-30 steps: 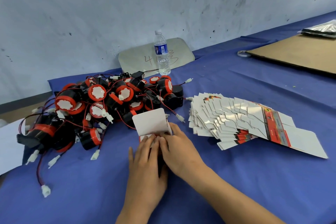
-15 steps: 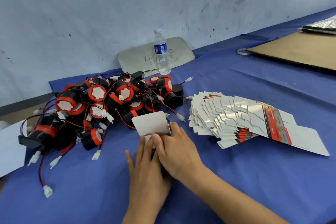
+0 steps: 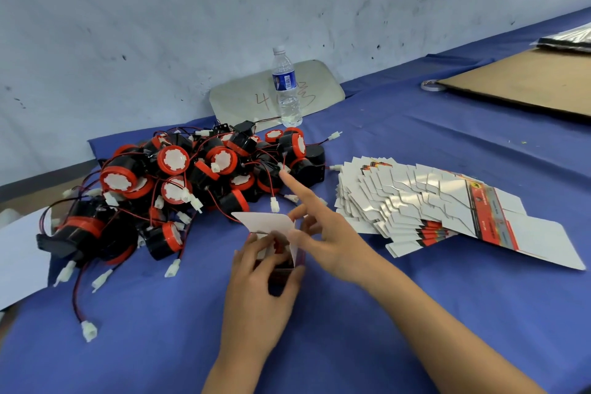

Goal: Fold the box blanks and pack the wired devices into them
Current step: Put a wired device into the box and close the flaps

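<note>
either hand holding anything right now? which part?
The left hand grips the box round its body, below the raised flap. The right hand holds nothing; its index finger points at the devices.

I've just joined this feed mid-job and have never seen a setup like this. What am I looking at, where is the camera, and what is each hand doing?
There is no machine here: a person works with bare hands, and the one camera sits on their head, looking forward and down. A blue cloth covers the table. On it lie a tangled pile of wired devices, black and red with white plugs, and to its right a fanned stack of flat box blanks. A water bottle stands by the wall, and a brown cardboard sheet lies far right. The left hand grips a folded box with its white flap up. The right hand holds nothing; its index finger points out at the pile.
</note>
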Motion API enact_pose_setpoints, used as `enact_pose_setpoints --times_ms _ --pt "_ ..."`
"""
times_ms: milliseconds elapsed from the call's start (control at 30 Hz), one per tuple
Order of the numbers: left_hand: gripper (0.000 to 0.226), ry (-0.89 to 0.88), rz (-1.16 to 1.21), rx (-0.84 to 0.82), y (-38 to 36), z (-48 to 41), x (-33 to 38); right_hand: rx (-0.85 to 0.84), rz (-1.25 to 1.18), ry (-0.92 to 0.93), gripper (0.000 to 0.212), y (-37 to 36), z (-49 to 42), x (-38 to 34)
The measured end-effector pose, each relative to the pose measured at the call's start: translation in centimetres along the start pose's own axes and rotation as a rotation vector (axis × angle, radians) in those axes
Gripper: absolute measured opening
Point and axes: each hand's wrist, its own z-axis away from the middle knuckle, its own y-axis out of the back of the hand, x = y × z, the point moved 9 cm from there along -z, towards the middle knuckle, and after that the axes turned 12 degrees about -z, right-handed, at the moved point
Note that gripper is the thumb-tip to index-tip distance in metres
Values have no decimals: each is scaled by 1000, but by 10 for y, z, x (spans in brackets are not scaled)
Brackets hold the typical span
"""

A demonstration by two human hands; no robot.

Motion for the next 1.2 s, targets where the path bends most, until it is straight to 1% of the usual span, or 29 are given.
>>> enact_pose_setpoints --times_ms 33,133,233,300,367,400,467,567,633,700,767,800,867,933,1033,1100,1200 --pt "28 6 48 15 2 -1 1 -8 -32 -6 73 -1 0 4" --pt "44 63 170 53 7 -1 0 7 -68 -32 68 1 -3 11" --pt "47 82 216 56 10 0 1 20 -119 -110 70 4 -4 22" --pt "36 66 218 40 8 -1 2 30 -133 -153 60 0 -3 26" --pt "13 60 192 27 4 0 -1 133 -112 -155 41 5 -4 26" --pt "6 57 178 25 3 0 -1 204 -91 -162 31 11 -5 26" --pt "3 58 174 23 3 0 0 294 -60 -190 21 20 -4 26" --pt "17 85 192 62 9 -1 3 299 41 -137 23 18 -3 18" --pt "19 105 209 115 14 0 4 266 87 -85 24 8 0 12" --pt "15 141 258 155 19 3 1 210 134 -82 22 -7 3 13" --pt "26 171 289 148 18 3 -2 193 191 -90 26 -13 5 15" --pt "34 177 292 135 17 3 -4 183 175 -72 29 -16 6 13" --pt "39 197 315 105 13 1 -8 135 66 17 35 -21 7 2" --pt "43 224 388 88 11 0 -10 106 -41 60 33 -23 8 -7" --pt "57 249 475 88 9 1 -12 111 -120 34 23 -24 8 -9" --pt "62 267 485 98 7 2 -13 107 -102 39 23 -28 9 -10" --pt "62 318 497 91 1 4 -18 135 -100 1 27 -28 10 -8"
